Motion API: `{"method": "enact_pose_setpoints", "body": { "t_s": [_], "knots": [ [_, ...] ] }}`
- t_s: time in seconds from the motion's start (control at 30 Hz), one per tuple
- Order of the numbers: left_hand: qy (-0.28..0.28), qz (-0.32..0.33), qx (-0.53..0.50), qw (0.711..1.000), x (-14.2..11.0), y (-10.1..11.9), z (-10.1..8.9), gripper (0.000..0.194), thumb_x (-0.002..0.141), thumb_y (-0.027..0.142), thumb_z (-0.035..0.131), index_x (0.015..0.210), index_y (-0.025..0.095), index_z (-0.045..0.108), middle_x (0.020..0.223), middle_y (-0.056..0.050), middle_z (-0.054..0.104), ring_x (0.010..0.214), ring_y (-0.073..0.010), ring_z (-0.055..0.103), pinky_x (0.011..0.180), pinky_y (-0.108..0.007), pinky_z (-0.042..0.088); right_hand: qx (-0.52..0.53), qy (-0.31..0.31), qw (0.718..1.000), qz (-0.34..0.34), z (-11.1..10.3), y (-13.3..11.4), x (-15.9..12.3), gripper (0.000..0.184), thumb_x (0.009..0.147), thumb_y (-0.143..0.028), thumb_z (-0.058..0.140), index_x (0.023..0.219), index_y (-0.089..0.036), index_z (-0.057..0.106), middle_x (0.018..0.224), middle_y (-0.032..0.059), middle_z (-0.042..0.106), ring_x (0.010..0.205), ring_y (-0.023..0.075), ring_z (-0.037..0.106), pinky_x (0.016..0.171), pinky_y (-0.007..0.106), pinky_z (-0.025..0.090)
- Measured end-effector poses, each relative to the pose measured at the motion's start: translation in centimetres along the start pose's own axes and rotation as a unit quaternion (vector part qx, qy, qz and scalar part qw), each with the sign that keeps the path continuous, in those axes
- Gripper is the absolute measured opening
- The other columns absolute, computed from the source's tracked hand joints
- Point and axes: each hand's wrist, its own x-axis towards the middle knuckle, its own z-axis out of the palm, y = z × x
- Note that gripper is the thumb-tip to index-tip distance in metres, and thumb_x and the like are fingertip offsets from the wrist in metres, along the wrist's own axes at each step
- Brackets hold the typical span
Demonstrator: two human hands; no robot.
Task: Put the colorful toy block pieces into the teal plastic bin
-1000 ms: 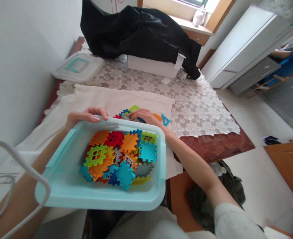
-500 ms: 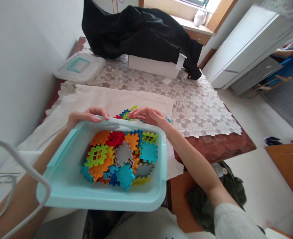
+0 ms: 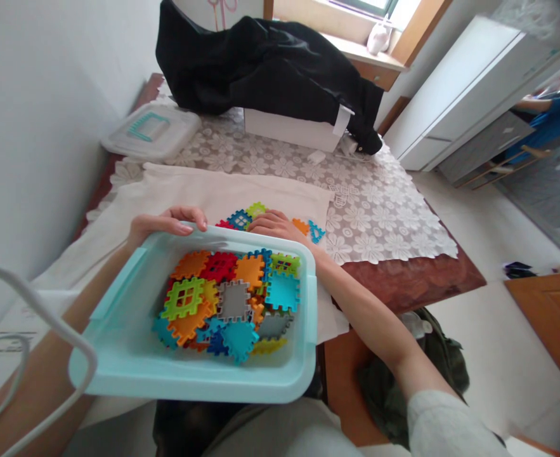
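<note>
A light turquoise plastic bin (image 3: 118, 374) is held tilted toward me. Inside lies a heap of notched interlocking plastic tiles, among them a grey tile (image 3: 233, 301), a lime window tile (image 3: 183, 298) and a red tile (image 3: 219, 266). My left hand (image 3: 170, 221) is closed on the bin's far rim, thumb on top. Beyond that rim, my right hand (image 3: 277, 225) rests palm down over the cloth beside loose tiles, its fingers extended and their tips partly hidden. Near it lie a dark blue window tile (image 3: 240, 219), an orange tile (image 3: 300, 226) and a blue triangular piece (image 3: 316, 231).
A white cloth (image 3: 189, 184) covers part of the lace tablecloth (image 3: 379, 216). Behind are a clear lid (image 3: 151, 133) and a white box (image 3: 289, 129) under black fabric (image 3: 270, 70). A white cable (image 3: 42, 311) hangs at left. A person's blue garment (image 3: 546, 130) shows far right.
My right hand has turned palm down and lowered behind the bin's rim toward the loose tiles, uncovering the orange and blue pieces. The grey tile in the bin has shifted. My left hand keeps its hold.
</note>
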Motion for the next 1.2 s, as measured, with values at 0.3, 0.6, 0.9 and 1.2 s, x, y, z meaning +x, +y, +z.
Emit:
{"method": "enact_pose_setpoints", "body": {
  "t_s": [0.3,0.6,0.9,1.2],
  "knots": [
    [-0.008,-0.019,0.004,1.000,0.1,0.1,-0.5,0.010,0.069,0.020,0.089,0.078,0.020,0.086,0.085,-0.008,0.087,0.072,-0.0236,0.078,0.073,-0.028,0.065,0.077,0.073,0.991,0.079,-0.3,0.0,0.0,0.016,0.113,-0.035,0.073,0.124,-0.027,0.080,0.144,0.0114,0.081,0.139,0.0292,0.071,0.130,0.052,0.048],
    [-0.009,-0.006,0.006,1.000,0.1,0.0,-0.3,0.009,0.070,0.015,0.086,0.077,0.020,0.086,0.083,-0.005,0.087,0.071,-0.0207,0.075,0.066,-0.025,0.058,0.461,0.283,0.832,0.121,-1.6,-0.1,0.3,0.065,0.089,-0.093,0.077,0.099,-0.029,0.067,0.128,0.0092,0.082,0.121,0.0280,0.079,0.108,0.048,0.067],
    [-0.011,-0.023,-0.002,1.000,0.1,0.1,-0.3,0.010,0.068,0.018,0.090,0.077,0.020,0.086,0.086,-0.006,0.089,0.075,-0.0246,0.079,0.072,-0.029,0.064,0.502,0.174,0.845,0.060,-1.2,-2.2,0.5,0.061,0.110,-0.083,0.061,0.119,-0.026,0.084,0.127,0.0100,0.090,0.137,0.0304,0.081,0.132,0.057,0.056],
    [-0.009,-0.017,-0.007,1.000,0.0,0.0,-0.2,0.011,0.068,0.020,0.092,0.078,0.020,0.086,0.087,-0.007,0.089,0.073,-0.0236,0.079,0.071,-0.027,0.066,0.041,-0.038,0.998,0.021,1.0,0.4,-0.2,0.045,0.114,-0.036,0.077,0.158,-0.035,0.073,0.175,0.0036,0.068,0.178,0.0274,0.045,0.155,0.060,0.008]
  ]
}}
